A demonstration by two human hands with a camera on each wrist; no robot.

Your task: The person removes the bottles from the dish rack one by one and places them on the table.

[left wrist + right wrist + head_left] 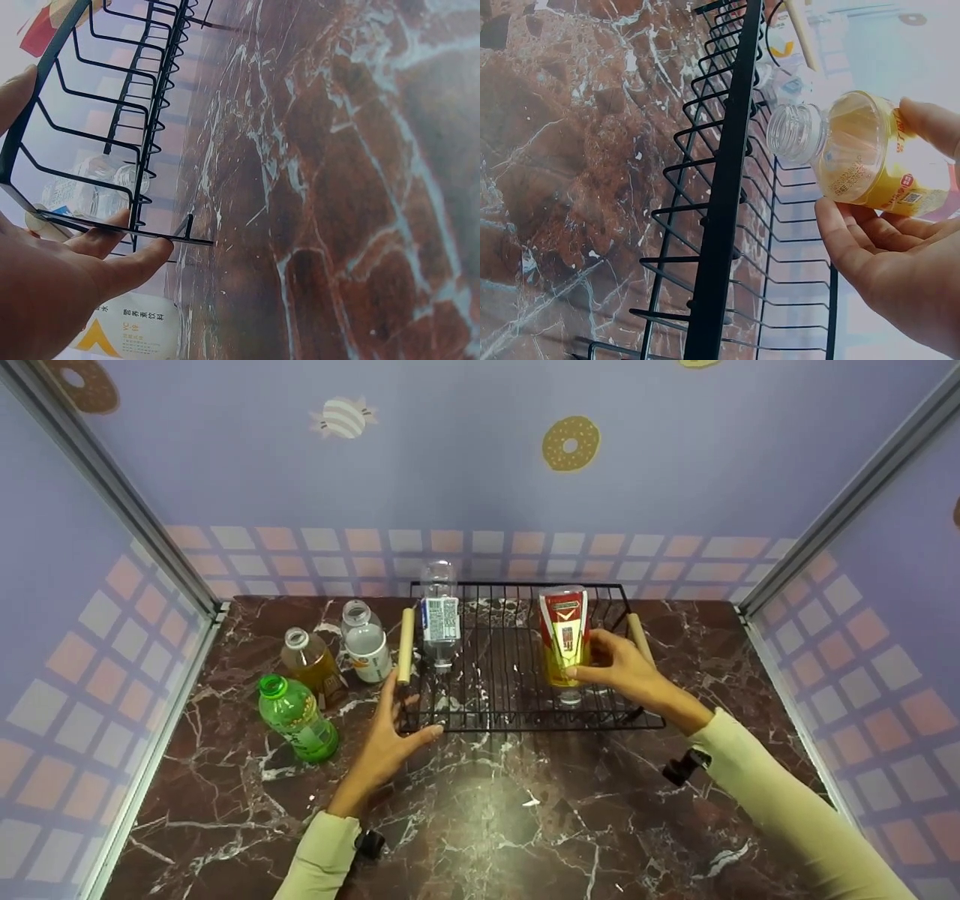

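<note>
My left hand (386,739) grips the front left corner of a black wire basket (517,727) with wooden handles. In the left wrist view its thumb lies on the top rim and its fingers (139,270) reach round the side and underneath. My right hand (622,664) holds a clear plastic bottle with a red and yellow label (566,634), neck down, over the basket's right part. The right wrist view shows its uncapped neck (795,135) and the thumb and fingers on opposite sides. Another clear bottle (441,619), labelled white and blue, stands neck down at the basket's left end.
Left of the basket stand a green bottle (300,720), an amber-tinted bottle (315,667) and a clear bottle with a white label (366,645), all upright and uncapped. The dark marbled table (517,810) has patterned walls (480,472) at the back and sides.
</note>
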